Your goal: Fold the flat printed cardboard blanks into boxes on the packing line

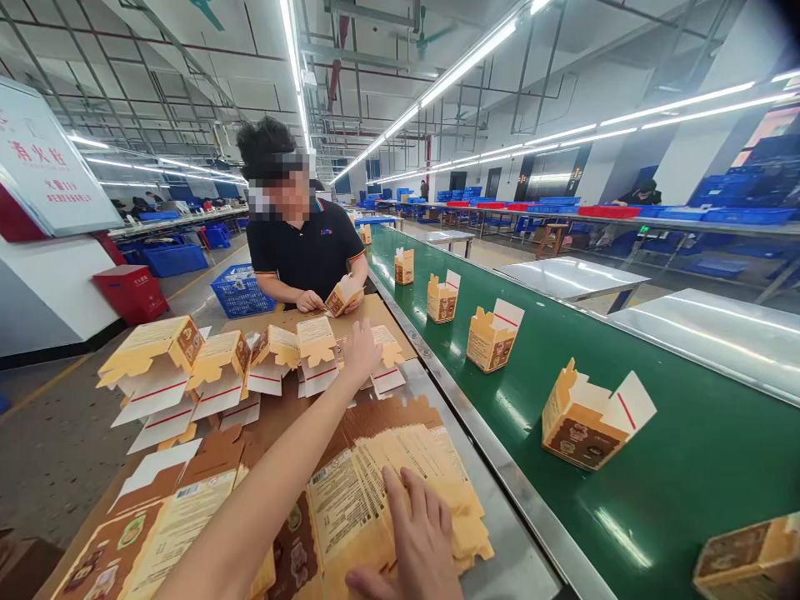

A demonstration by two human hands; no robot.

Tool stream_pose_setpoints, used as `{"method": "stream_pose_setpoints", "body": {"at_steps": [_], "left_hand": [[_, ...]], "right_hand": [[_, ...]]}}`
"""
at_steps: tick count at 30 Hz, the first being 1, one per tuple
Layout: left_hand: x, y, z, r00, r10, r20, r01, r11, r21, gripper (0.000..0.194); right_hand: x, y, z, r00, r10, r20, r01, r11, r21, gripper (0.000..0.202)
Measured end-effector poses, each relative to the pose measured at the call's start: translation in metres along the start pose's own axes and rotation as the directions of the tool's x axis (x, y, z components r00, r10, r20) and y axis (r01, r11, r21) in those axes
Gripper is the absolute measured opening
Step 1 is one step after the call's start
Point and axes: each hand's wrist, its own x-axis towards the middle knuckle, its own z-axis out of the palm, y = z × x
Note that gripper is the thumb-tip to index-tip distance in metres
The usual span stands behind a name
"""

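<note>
My left hand (pixel 362 350) reaches forward among the folded boxes, its fingers raised and slightly apart, with nothing visible in it. Beside it on the right is a folded box (pixel 388 360) with a white flap. Palm down, my right hand (pixel 416 533) lies with spread fingers on fanned flat cartons (pixel 350 500) in yellow and brown. More flat cartons (pixel 162 533) lie at the lower left, partly hidden by my left forearm. Several folded boxes (pixel 216 362) are heaped along the left side of the table, white flaps hanging forward.
Several open boxes (pixel 581 425) stand on the green conveyor (pixel 625 517) at the right, behind a metal rail (pixel 462 408). Across the table, a person in a dark shirt (pixel 306 250) holds a box (pixel 342 296). A blue basket (pixel 241 290) stands at the left.
</note>
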Motion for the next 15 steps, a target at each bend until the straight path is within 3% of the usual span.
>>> {"method": "stream_pose_setpoints", "body": {"at_steps": [1,4,6,9,10,12,15], "left_hand": [[-0.009,0.0,-0.01,0.999,0.033,0.012,-0.033,0.999,0.014,0.046],[-0.048,-0.001,-0.054,0.993,0.108,0.035,-0.109,0.994,0.013,0.044],[-0.082,-0.003,-0.087,0.993,0.11,0.048,-0.109,0.994,-0.013,0.044],[-0.135,-0.009,-0.125,0.994,0.031,0.107,-0.025,0.998,-0.053,0.046],[-0.152,-0.01,-0.133,0.991,-0.001,0.137,0.009,0.998,-0.058,0.047],[-0.181,-0.013,-0.14,0.978,-0.05,0.205,0.066,0.995,-0.075,0.048],[-0.216,-0.018,-0.133,0.974,-0.089,0.207,0.123,0.98,-0.157,0.041]], "right_hand": [[0.009,-0.003,-0.002,0.998,0.037,0.048,-0.037,0.999,-0.014,0.092],[0.035,-0.001,-0.014,0.987,0.098,0.131,-0.097,0.995,-0.018,0.036],[0.044,0.007,-0.023,0.983,0.105,0.149,-0.106,0.994,0.003,0.012],[0.049,0.011,-0.03,0.975,0.107,0.194,-0.119,0.992,0.05,0.004],[0.049,0.009,-0.029,0.974,0.11,0.197,-0.124,0.991,0.06,0.011],[0.051,0.003,-0.023,0.974,0.107,0.199,-0.125,0.989,0.078,0.029],[0.057,-0.002,-0.017,0.967,0.109,0.229,-0.145,0.979,0.147,0.025]]}}
